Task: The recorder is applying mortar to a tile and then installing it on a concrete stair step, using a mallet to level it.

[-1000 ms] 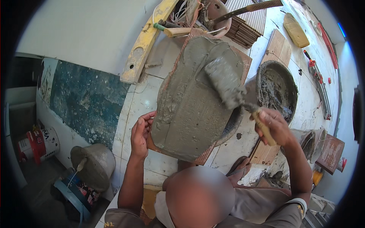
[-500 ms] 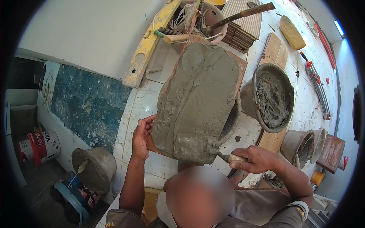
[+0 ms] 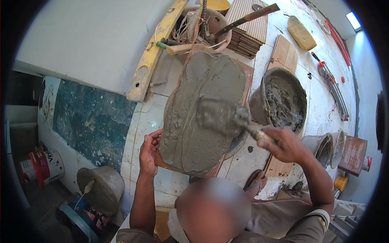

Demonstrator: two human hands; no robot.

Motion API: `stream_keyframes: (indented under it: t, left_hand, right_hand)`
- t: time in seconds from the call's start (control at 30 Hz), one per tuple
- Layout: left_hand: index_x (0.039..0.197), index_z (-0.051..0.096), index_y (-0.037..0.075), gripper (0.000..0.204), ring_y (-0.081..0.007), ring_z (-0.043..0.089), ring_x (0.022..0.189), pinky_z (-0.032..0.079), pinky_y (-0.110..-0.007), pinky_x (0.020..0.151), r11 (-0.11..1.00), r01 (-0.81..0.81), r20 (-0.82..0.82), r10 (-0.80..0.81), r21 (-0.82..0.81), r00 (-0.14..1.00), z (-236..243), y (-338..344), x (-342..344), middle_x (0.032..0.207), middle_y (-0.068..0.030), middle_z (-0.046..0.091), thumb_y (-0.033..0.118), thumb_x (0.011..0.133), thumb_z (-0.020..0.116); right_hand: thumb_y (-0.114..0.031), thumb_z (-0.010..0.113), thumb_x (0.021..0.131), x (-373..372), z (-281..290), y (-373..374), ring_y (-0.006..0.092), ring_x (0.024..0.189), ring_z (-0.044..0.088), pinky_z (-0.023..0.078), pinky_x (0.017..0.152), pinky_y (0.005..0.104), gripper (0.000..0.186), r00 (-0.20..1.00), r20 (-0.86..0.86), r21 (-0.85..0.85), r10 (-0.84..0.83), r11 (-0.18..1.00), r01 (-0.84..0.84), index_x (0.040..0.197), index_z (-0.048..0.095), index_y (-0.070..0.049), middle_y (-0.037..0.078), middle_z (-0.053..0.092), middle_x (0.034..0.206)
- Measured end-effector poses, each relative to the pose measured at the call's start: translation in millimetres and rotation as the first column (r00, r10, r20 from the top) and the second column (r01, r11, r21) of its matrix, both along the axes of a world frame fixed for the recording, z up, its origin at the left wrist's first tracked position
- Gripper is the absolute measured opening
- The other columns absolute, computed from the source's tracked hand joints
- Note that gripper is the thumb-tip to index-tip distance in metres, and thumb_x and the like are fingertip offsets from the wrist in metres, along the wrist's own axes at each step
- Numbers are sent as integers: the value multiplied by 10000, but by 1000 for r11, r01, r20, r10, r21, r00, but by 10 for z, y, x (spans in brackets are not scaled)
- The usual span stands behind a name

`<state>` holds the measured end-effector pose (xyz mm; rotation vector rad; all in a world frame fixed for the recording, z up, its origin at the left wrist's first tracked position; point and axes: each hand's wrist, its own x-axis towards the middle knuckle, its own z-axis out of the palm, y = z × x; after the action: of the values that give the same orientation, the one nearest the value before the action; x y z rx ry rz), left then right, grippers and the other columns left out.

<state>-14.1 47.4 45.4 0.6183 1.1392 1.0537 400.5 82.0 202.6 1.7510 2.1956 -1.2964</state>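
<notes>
My left hand (image 3: 150, 152) grips the left edge of a reddish tile (image 3: 247, 75) near its lower corner. The tile is coated with wet grey mortar (image 3: 186, 150) and rests tilted over a bucket (image 3: 237, 148), mostly hidden beneath it. My right hand (image 3: 279, 143) is closed on the wooden handle of a trowel (image 3: 214, 115). The mortar-covered blade lies over the middle of the coat, a little blurred by motion. Right of the tile stands a bucket of wet mortar (image 3: 285, 99).
A yellow level (image 3: 148, 65) leans beside a cluttered tub (image 3: 221, 22) at the top. Behind are stacked tiles (image 3: 251, 38), planks (image 3: 283, 52), a yellow block (image 3: 302, 32) and a tile cutter (image 3: 332, 85). Buckets (image 3: 316, 150) stand right, another (image 3: 101, 188) lower left.
My right hand with the trowel swept down to the tile's near end, then rose back toward its middle. My left hand stayed at the edge, slightly lower in the picture now.
</notes>
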Motion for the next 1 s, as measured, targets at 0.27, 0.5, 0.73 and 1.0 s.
stream_keyframes:
  t: [0.27, 0.5, 0.73, 1.0]
  left_hand:
    - [1418, 550, -29, 690, -204, 607, 1183, 423, -358, 1067, 999, 40, -55, -40, 5, 998, -51, -50, -62, 1266, -115, 666, 547, 1106, 332]
    - [1395, 538, -30, 701, -242, 607, 1218, 425, -395, 1100, 997, 12, 142, -2, -72, 990, -95, -72, -58, 1290, -137, 660, 573, 1098, 339]
    - [1361, 550, -2, 708, -262, 593, 1247, 425, -425, 1104, 998, -12, 190, 23, -62, 981, -298, -187, -120, 1312, -135, 647, 608, 1095, 310]
    - [1350, 579, 101, 614, -258, 649, 1122, 526, -425, 920, 939, -242, 276, 306, -242, 911, -452, -934, 19, 1290, -81, 672, 614, 1082, 373]
  right_hand:
    - [-333, 710, 974, 343, 549, -151, 421, 774, 700, 527, 686, 475, 378, 903, 152, 423, -402, 852, 308, 1132, 658, 7, 252, 700, 874]
    - [-368, 777, 889, 836, 872, -304, 327, 801, 730, 569, 737, 448, 413, 532, 762, 413, -369, 910, 38, 1146, 717, -50, 137, 731, 935]
    - [-319, 710, 913, 1281, -319, 75, 311, 894, 730, 584, 785, 451, 263, 535, 844, -28, 34, 999, -19, 1054, 727, -98, 99, 726, 948]
    - [-220, 639, 959, 277, -434, 1157, 319, 1059, 690, 567, 856, 461, 236, 933, 342, 492, -115, 868, -73, 1148, 662, -82, 140, 673, 1058]
